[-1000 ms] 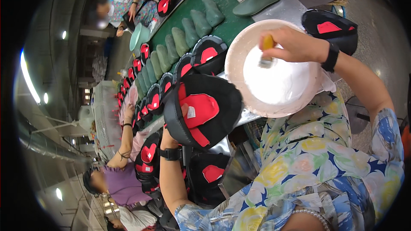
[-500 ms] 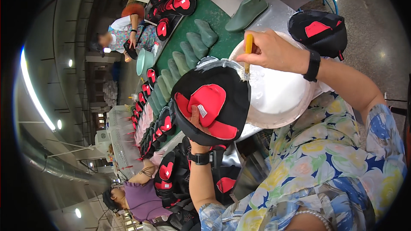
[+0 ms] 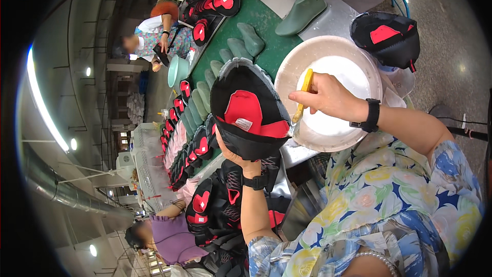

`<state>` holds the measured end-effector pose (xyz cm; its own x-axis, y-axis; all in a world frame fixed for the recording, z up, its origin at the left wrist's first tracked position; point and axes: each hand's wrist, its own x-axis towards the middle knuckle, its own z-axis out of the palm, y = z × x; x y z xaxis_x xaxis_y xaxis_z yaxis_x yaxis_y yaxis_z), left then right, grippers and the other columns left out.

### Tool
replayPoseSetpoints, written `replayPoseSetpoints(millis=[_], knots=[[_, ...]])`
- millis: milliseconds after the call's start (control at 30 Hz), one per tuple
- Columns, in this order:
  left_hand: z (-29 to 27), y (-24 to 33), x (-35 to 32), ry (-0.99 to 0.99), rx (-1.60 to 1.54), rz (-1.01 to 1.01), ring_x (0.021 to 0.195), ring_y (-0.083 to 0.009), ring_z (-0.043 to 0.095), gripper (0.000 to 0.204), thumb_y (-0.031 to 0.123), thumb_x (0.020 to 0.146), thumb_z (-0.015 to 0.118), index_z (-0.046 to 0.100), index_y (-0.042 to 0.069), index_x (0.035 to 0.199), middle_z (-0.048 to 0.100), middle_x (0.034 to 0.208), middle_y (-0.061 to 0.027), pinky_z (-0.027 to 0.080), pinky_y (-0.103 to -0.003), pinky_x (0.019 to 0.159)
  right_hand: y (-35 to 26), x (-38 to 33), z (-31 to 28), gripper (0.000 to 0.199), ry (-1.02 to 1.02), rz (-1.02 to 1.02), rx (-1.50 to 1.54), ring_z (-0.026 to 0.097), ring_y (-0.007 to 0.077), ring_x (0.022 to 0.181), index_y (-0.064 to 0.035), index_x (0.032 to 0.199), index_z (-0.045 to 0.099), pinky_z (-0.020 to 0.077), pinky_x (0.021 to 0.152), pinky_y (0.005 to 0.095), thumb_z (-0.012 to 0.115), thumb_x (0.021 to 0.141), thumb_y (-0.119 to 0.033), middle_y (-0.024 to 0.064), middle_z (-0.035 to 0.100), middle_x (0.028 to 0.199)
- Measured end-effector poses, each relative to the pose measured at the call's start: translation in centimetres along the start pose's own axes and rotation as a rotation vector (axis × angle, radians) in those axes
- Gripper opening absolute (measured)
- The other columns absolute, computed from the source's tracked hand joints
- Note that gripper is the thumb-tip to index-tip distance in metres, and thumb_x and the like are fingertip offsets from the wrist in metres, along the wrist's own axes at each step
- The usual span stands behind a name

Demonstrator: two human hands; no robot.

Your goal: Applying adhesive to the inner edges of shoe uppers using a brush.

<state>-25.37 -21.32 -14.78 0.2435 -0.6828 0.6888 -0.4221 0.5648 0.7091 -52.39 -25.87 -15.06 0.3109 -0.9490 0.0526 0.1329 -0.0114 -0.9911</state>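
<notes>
My left hand (image 3: 231,155) grips a black shoe upper (image 3: 251,145) with a red lining, its open underside facing up toward me. Whitish paste shows along the upper's far rim. Between the thumb and fingers of my right hand (image 3: 332,96) is a yellow-handled brush (image 3: 307,83), bristles down beside the upper's right edge. Whether the bristles touch it I cannot tell. Under that hand stands a pale basin (image 3: 294,56) of white liquid (image 3: 333,66).
Several green shoe lasts (image 3: 250,40) line the green bench (image 3: 274,13), with a larger last (image 3: 302,14) at the far side. Another black upper (image 3: 384,38) sits beyond the basin. More uppers (image 3: 201,201) are piled at left. Two co-workers (image 3: 171,236) are to the left.
My right hand has brought the brush nearer me, down the upper's right side. The upper has turned and tilted in my left hand, whose thumb no longer shows inside it.
</notes>
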Motion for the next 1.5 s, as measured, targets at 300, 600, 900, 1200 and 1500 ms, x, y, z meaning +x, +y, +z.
replayPoseSetpoints(millis=[300, 600, 900, 1200, 1500], knots=[[-7.1, 0.8, 1.4, -0.691, 0.673, 0.218, 0.112, -0.0268, 0.059, 0.039, 0.021, 0.084, 0.067, 0.062, 0.003, 0.118, 0.065, 0.114, -0.0107, 0.039, -0.047, 0.106, -2.8, -0.2, -2.4, 0.019, -0.014, -0.565, -0.206, 0.064, 0.0248, 0.079, -0.0065, 0.094, 0.06, 0.0498, 0.072, 0.0315, 0.07, 0.085, -0.019, 0.0074, 0.065, 0.086], [-1.0, 3.0, -5.2, -0.551, -0.04, -0.461, 0.11, -0.0238, 0.061, 0.037, 0.018, 0.084, 0.068, 0.062, 0.002, 0.116, 0.067, 0.112, -0.0125, 0.04, -0.043, 0.106, -4.0, -0.3, 3.4, 0.01, -0.345, -1.506, -0.285, 0.063, 0.0201, 0.091, -0.0055, 0.092, 0.059, 0.0507, 0.08, 0.0333, 0.06, 0.082, -0.009, 0.0047, 0.064, 0.096], [-0.8, 2.2, -4.2, -0.531, -0.104, -0.479, 0.109, -0.0228, 0.061, 0.038, 0.016, 0.084, 0.068, 0.06, 0.002, 0.119, 0.066, 0.112, -0.0123, 0.04, -0.041, 0.105, -2.5, 2.2, 1.3, 0.014, -0.403, -1.232, -0.458, 0.061, 0.0249, 0.084, -0.008, 0.087, 0.054, 0.0484, 0.078, 0.0357, 0.065, 0.082, -0.014, 0.0052, 0.061, 0.087], [-3.7, -0.3, -5.1, -0.588, -0.052, -0.374, 0.109, -0.0218, 0.061, 0.04, 0.014, 0.084, 0.068, 0.059, 0.002, 0.121, 0.066, 0.112, -0.0121, 0.041, -0.039, 0.105, -3.3, 2.7, -0.8, 0.021, -0.511, -0.426, -0.541, 0.062, 0.0301, 0.067, -0.0029, 0.088, 0.055, 0.0475, 0.063, 0.0369, 0.062, 0.089, -0.023, 0.0124, 0.062, 0.071], [-1.4, 6.0, -1.4, -0.405, -0.262, -0.841, 0.102, -0.0185, 0.062, 0.038, 0.016, 0.093, 0.059, 0.052, 0.002, 0.127, 0.061, 0.118, -0.0106, 0.049, -0.033, 0.092, -4.3, 1.2, -0.9, 0.019, -0.217, -0.806, -0.347, 0.061, 0.0332, 0.076, -0.003, 0.091, 0.055, 0.048, 0.069, 0.038, 0.065, 0.086, -0.019, 0.0139, 0.063, 0.084]])
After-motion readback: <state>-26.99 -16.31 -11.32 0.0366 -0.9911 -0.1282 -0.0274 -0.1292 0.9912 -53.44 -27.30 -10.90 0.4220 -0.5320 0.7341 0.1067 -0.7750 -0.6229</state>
